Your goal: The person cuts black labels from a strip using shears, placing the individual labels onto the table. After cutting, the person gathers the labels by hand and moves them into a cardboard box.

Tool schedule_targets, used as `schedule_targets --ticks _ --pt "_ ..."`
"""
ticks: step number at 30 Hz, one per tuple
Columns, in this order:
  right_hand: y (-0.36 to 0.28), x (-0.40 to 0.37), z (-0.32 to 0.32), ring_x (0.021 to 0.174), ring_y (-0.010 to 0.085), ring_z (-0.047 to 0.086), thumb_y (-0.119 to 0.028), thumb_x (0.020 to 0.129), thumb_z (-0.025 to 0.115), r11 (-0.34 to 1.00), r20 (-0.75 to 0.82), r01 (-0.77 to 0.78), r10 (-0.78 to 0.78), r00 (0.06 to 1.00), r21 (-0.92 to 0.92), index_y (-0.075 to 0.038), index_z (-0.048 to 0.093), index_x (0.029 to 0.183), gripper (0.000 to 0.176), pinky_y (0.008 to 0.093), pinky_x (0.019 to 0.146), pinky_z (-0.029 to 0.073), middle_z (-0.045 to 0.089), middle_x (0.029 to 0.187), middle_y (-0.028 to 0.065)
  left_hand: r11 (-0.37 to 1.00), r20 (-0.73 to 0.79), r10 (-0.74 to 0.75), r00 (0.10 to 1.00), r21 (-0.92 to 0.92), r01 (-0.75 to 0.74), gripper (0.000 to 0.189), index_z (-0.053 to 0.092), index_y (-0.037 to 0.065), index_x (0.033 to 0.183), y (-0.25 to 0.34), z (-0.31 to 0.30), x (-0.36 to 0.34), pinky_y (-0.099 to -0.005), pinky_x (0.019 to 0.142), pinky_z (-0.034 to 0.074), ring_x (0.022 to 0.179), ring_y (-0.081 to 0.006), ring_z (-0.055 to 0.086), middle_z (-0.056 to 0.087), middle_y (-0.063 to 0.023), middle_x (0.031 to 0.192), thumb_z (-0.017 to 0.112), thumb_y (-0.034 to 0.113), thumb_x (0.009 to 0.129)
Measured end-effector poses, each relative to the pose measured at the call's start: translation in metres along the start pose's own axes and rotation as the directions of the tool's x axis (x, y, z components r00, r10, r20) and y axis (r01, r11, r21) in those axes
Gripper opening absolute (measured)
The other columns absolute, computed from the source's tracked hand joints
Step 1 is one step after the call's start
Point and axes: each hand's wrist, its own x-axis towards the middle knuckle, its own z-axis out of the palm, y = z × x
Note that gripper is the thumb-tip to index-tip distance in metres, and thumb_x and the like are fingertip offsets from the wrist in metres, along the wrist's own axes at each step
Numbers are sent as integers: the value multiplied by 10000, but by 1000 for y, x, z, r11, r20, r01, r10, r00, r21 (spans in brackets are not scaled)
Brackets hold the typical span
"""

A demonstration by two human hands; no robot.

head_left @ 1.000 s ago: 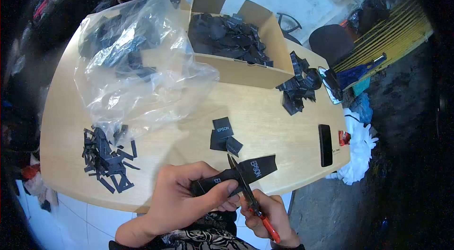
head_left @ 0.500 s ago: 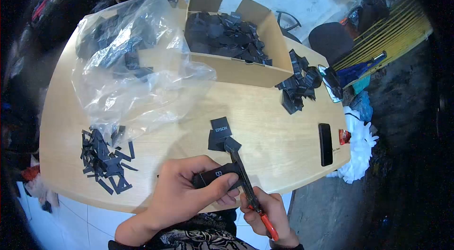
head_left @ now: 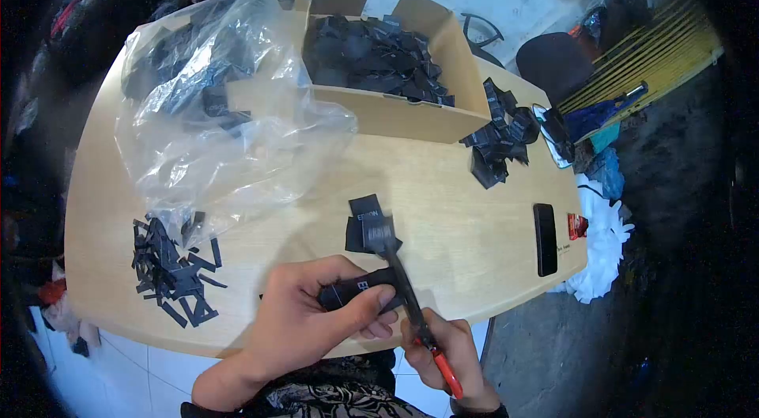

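My left hand pinches a black label strip with white lettering, thumb on top. Around the red handles of the scissors my right hand is closed. The dark blades cross the right end of the strip and point up and away. Just beyond the blades a few black labels lie on the wooden table, one with white print. Something dark and blurred is at the blade tips; I cannot make out whether the blades hold it.
At the left lies a pile of thin black offcuts, below a clear plastic bag. An open cardboard box holds black pieces. To its right are more black pieces, then a black phone and a red packet.
The scissor blades have shifted slightly, and their tips now overlap the loose labels, blurred by motion. Both hands keep their holds.
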Motion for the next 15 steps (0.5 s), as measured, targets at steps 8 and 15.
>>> schedule_targets --ticks 8,15 --pt "11 7 -19 495 48 439 -562 739 614 970 -217 24 30 976 242 -42 476 841 547 201 453 359 460 553 -29 854 -140 217 966 507 -118 85 615 -40 846 -3 -33 -26 -237 593 504 663 -154 642 652 -114 771 632 11 781" --pt "4 13 -18 470 39 364 -728 679 522 958 -304 72 16 953 277 -33 464 849 718 193 416 256 405 532 -15 303 41 358 933 940 -158 157 628 22 862 -35 -42 -42 -295 558 500 655 -254 628 637 -121 840 665 12 710"
